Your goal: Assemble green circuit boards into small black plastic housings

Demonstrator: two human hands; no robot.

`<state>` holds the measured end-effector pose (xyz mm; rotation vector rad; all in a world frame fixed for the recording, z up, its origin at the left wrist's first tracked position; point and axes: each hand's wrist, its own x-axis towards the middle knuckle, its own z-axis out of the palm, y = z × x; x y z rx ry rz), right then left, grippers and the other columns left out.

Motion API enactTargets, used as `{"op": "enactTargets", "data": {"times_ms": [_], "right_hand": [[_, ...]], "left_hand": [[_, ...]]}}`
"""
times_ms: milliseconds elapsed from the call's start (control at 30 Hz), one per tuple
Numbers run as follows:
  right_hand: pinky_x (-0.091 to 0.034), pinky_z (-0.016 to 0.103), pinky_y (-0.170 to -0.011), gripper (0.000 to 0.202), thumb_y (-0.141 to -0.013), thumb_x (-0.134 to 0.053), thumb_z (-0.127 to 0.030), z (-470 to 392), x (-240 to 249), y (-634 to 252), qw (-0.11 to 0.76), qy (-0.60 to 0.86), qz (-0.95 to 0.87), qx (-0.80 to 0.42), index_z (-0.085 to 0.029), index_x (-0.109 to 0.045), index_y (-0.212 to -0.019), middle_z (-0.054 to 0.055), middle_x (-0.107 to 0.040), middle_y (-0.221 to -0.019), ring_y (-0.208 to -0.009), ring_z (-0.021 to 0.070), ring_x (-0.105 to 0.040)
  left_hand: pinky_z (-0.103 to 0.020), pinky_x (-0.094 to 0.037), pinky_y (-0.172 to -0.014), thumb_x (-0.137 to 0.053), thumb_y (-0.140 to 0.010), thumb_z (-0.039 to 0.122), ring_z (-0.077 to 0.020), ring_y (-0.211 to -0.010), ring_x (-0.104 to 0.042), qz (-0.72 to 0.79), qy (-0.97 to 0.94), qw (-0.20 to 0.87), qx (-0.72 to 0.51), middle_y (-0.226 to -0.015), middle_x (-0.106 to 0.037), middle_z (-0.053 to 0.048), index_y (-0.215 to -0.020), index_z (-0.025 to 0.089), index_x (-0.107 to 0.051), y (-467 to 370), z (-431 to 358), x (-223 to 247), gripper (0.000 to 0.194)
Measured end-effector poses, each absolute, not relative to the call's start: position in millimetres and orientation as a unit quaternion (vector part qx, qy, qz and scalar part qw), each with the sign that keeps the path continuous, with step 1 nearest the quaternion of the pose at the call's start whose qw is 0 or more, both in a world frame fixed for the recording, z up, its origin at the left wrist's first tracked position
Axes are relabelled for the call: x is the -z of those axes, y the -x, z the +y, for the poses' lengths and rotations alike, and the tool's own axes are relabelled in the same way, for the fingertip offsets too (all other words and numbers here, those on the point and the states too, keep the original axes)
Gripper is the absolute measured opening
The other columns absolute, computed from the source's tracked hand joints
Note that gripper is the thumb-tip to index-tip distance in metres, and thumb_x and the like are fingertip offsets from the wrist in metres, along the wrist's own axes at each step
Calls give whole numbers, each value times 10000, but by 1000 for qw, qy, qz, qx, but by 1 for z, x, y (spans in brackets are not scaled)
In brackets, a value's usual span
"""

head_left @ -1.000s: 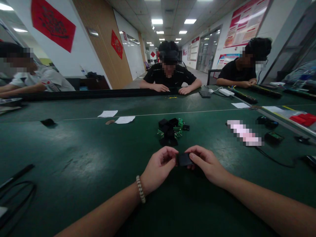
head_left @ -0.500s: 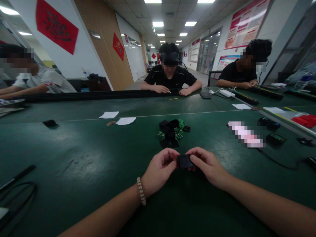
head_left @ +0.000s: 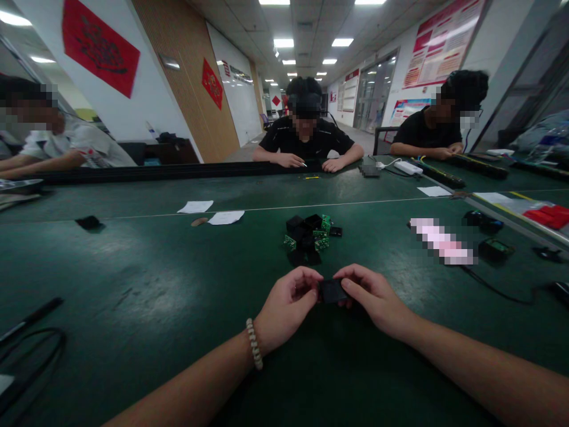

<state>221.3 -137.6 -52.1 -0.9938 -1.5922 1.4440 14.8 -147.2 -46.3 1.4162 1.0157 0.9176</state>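
A small flat black plastic case is held just above the green table, between both hands. My left hand, with a beaded bracelet at the wrist, pinches its left edge between thumb and fingers. On the right edge, my right hand grips it, thumb on the top face and fingers curled behind. The fingers hide the case's ends and underside. Just beyond the hands lies a pile of black plastic housings mixed with several green circuit boards.
White paper slips lie beyond the pile to the left. At the right are a blurred pink object with a cable and a dark device. A black cable lies at the left edge. Three people sit across the table.
Almost nothing differs. Both hands keep their hold on the black case, which has tilted very slightly; the view has shifted a little.
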Motion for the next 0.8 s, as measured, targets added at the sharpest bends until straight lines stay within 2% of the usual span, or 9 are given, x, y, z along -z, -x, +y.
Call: {"op": "enactTargets", "data": {"times_ms": [533,800], "right_hand": [[-499,294,-645,327,-910,-587,-483,-137,52,-223,383,375,-620,-573,-180,-632,-1023,41,-645,-888,-736,161,-630],[-496,293,-640,350,-914,-559,-487,-136,52,-222,384,379,-618,-572,-160,-632,-1015,45,-645,-851,-721,164,-625]], "left_hand": [[-370,-508,-825,-596,-870,194,-199,-896,-634,428,-605,552,-382,-966,-658,-59,-1024,167,-603,-14,-147,47,157],[-332,-494,-765,-601,-869,216,-177,-834,-611,427,-615,543,-379,-925,-643,-48,-1015,160,-597,-14,-147,46,156]]}}
